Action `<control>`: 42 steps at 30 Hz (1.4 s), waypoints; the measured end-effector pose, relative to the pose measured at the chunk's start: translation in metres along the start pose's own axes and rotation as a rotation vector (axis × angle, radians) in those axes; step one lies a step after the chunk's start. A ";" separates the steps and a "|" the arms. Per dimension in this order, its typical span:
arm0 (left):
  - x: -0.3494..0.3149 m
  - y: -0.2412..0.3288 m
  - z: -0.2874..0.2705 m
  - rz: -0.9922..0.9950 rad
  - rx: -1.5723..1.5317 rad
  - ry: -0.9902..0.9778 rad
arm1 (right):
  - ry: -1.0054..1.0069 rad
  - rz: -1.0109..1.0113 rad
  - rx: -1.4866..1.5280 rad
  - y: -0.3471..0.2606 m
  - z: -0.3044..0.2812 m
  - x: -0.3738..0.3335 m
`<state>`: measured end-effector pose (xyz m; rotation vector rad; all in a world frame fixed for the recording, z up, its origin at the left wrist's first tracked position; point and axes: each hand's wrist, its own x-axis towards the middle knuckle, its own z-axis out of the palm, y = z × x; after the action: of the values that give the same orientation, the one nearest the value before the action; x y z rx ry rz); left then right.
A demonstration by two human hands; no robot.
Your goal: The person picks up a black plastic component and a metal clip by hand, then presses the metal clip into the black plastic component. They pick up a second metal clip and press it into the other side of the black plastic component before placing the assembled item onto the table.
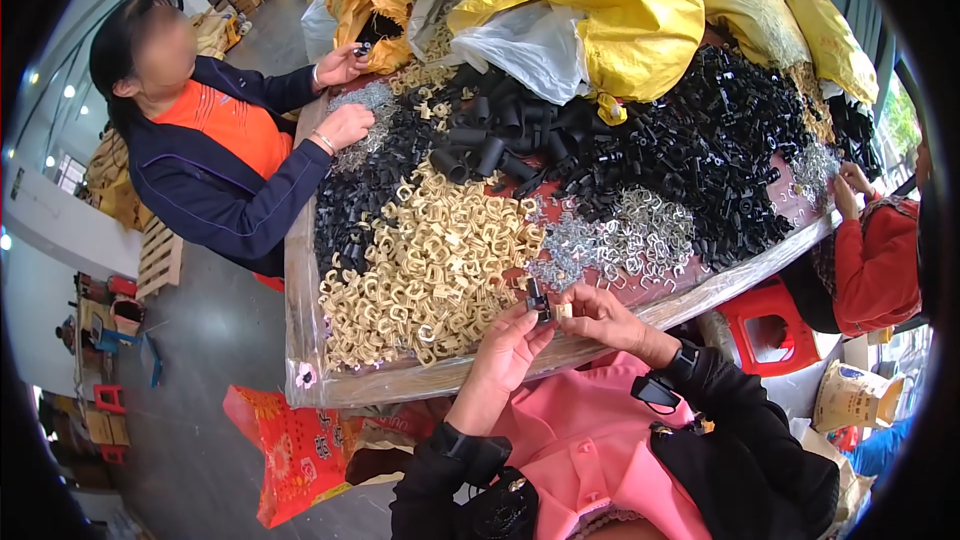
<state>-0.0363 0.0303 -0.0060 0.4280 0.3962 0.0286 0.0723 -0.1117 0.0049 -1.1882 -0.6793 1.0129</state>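
Small black clip (537,298) pinched in left hand (512,342) fingertips, just over near edge of bench (300,340). Beige piece (564,310) gripped by right hand (597,317) at 3 o'clock of clip, touching it. Both wrists bent inward, forearms rising from 6 o'clock. Beige clip heap (425,275) at 10 o'clock; silver springs (620,240) at 1 o'clock. Narrow bare strip along bench edge.

Cream U-shaped plastic clips (425,270) lower-left on table (300,340); black plastic tubes (500,140) above; silver metal clips (625,240) right; yellow sacks (620,10) top.
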 end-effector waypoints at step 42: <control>0.024 0.014 0.008 0.302 0.708 0.173 | 0.459 -0.164 -1.466 -0.027 -0.103 0.012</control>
<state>-0.0108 0.0423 -0.0027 1.1886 0.5049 0.2241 0.1743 -0.1457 0.0022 -2.4421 -1.1435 -0.0999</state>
